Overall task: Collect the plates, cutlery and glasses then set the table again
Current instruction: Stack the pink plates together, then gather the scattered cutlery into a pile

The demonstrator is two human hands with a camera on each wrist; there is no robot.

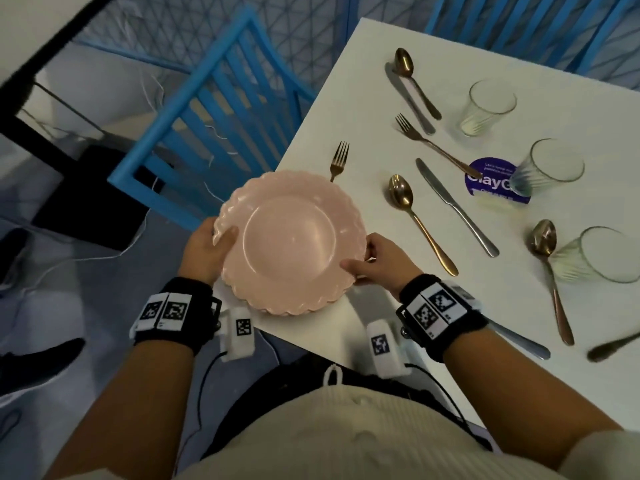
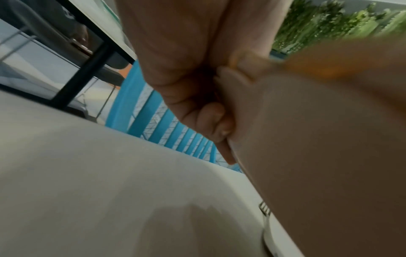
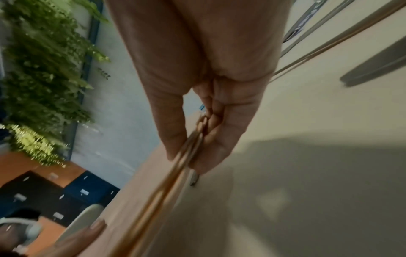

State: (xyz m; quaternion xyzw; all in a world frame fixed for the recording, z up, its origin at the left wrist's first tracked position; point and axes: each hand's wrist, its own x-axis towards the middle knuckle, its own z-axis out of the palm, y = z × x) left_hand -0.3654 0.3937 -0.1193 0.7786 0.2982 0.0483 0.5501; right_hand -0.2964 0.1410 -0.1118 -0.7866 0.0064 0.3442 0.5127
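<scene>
A stack of pink scalloped plates is held over the near left corner of the white table. My left hand grips the left rim, thumb on top and fingers underneath. On the right rim my right hand holds the same way. The left wrist view shows the left hand curled under the plate's underside, with a fork below on the table. In the right wrist view the right hand pinches the stacked plate rims.
On the table lie a fork, a gold spoon, a knife, further cutlery and three glasses, one on a purple sticker. A blue chair stands left of the table.
</scene>
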